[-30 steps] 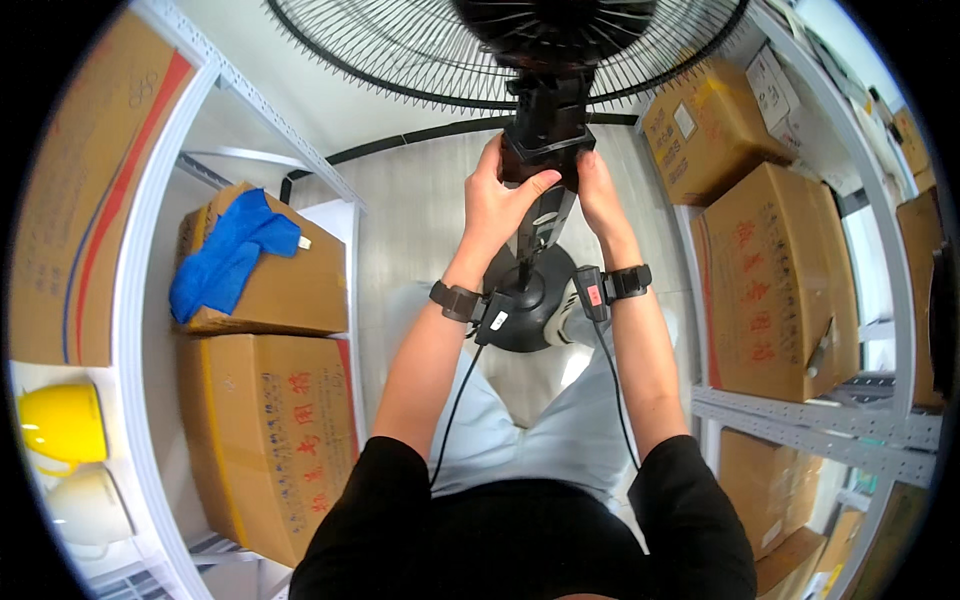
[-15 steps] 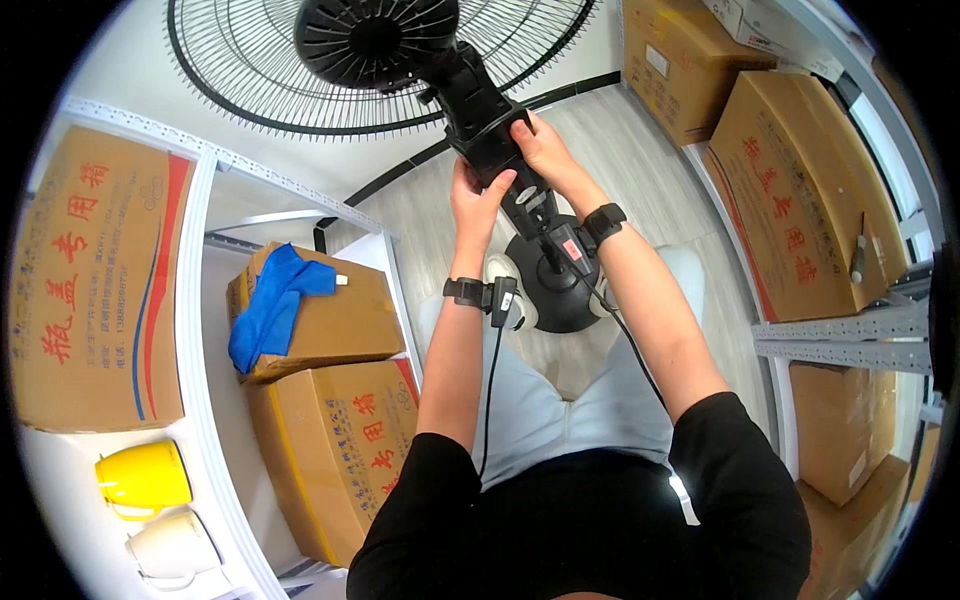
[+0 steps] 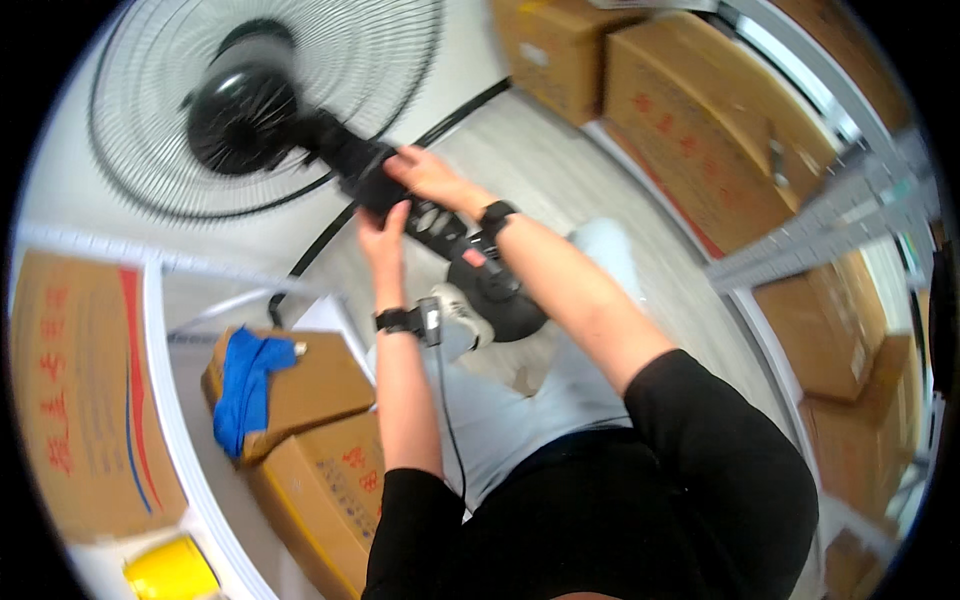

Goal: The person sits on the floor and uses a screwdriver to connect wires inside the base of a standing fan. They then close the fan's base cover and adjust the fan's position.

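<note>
A black standing fan tilts in front of me, its wire guard toward the far left and its round motor housing facing up. My left hand is closed round the near left side of the boxy control section below the fan's head; its fingertips are hidden behind it. My right hand grips the same section from the right, fingers lying over its upper edge. Below, the pole runs down to a round black base on the floor beside my shoe. Motion blurs the picture.
To the left, a white shelf carries cardboard boxes and a yellow mug. A blue cloth lies on a lower box. More cartons fill the right-hand shelf, with a screwdriver-like tool on one.
My view has swung to the right, so the fan, hands and left shelf sit further left in the picture. Both hands keep their hold on the fan. The white mug is almost out of view.
</note>
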The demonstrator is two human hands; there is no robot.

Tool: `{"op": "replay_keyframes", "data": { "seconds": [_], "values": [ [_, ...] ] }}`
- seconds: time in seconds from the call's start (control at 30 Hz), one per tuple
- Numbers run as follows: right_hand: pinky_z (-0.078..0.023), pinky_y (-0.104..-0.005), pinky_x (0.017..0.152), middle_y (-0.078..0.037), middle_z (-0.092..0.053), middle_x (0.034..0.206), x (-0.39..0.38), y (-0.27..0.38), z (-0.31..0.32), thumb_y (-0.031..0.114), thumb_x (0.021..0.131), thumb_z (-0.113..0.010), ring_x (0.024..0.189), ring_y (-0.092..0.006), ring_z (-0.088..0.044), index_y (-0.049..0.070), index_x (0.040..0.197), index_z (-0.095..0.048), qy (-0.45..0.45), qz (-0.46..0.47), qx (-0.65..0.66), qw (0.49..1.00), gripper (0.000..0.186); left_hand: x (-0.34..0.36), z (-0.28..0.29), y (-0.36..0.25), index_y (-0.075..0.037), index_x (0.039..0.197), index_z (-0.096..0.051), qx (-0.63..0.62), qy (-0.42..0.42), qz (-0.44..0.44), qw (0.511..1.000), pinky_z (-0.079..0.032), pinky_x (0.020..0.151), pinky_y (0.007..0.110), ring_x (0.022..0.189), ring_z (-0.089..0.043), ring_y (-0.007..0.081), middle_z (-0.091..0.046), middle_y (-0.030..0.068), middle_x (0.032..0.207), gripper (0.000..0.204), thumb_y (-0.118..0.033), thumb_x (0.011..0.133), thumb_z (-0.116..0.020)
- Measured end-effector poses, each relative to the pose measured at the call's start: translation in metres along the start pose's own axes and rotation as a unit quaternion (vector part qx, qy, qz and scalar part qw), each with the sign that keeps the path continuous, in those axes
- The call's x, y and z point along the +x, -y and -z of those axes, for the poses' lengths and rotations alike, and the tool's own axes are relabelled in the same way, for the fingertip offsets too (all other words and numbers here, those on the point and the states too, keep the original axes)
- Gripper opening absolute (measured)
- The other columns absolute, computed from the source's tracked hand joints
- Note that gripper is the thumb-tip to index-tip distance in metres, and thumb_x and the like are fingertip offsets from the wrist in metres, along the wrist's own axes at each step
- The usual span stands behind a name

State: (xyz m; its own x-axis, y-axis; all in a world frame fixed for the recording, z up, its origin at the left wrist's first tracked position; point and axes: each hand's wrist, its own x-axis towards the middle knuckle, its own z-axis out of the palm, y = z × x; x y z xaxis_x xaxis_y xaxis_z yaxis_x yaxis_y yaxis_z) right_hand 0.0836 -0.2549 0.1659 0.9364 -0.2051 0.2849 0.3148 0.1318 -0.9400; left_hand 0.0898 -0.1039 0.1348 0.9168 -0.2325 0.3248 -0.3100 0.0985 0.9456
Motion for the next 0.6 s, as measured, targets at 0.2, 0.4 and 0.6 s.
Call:
{"op": "replay_keyframes", "data": {
  "seconds": [0.2, 0.4, 0.6],
  "values": [
    [-0.048, -0.0350, 0.090, -0.009, -0.069, 0.106, 0.004, 0.004, 0.010, 0.055, 0.100, -0.052, 0.100, -0.0176, -0.059, 0.002, 0.116, -0.062, 0.053, 0.023, -0.030, 0.998, 0.057, 0.004, -0.009, -0.005, 0.003, 0.138, -0.047, -0.051, 0.007, -0.032, 0.998, -0.041, 0.105, 0.032, 0.118, -0.056, 0.0197, -0.057, 0.0120, 0.133, 0.057, -0.007, 0.089, -0.074],
    [-0.042, -0.0365, 0.105, -0.015, -0.061, 0.132, -0.015, 0.023, 0.036, 0.058, 0.100, -0.051, 0.123, -0.0242, -0.055, 0.004, 0.141, -0.051, 0.076, -0.019, -0.070, 0.994, 0.068, 0.003, -0.023, -0.015, 0.002, 0.135, -0.049, -0.071, 0.032, -0.027, 0.997, -0.039, 0.106, 0.033, 0.119, -0.054, 0.0193, -0.056, 0.0108, 0.133, 0.050, -0.008, 0.091, -0.071],
    [-0.046, -0.0379, 0.105, -0.016, -0.060, 0.136, -0.050, 0.032, 0.164, 0.047, 0.094, -0.066, 0.125, -0.0263, -0.057, 0.005, 0.139, -0.054, 0.023, -0.009, -0.216, 0.976, 0.062, 0.004, -0.010, -0.007, 0.001, 0.132, -0.050, -0.065, 0.013, -0.040, 0.997, -0.041, 0.104, 0.032, 0.115, -0.056, 0.0183, -0.060, 0.0099, 0.128, 0.046, -0.006, 0.092, -0.071]
  ]
}}
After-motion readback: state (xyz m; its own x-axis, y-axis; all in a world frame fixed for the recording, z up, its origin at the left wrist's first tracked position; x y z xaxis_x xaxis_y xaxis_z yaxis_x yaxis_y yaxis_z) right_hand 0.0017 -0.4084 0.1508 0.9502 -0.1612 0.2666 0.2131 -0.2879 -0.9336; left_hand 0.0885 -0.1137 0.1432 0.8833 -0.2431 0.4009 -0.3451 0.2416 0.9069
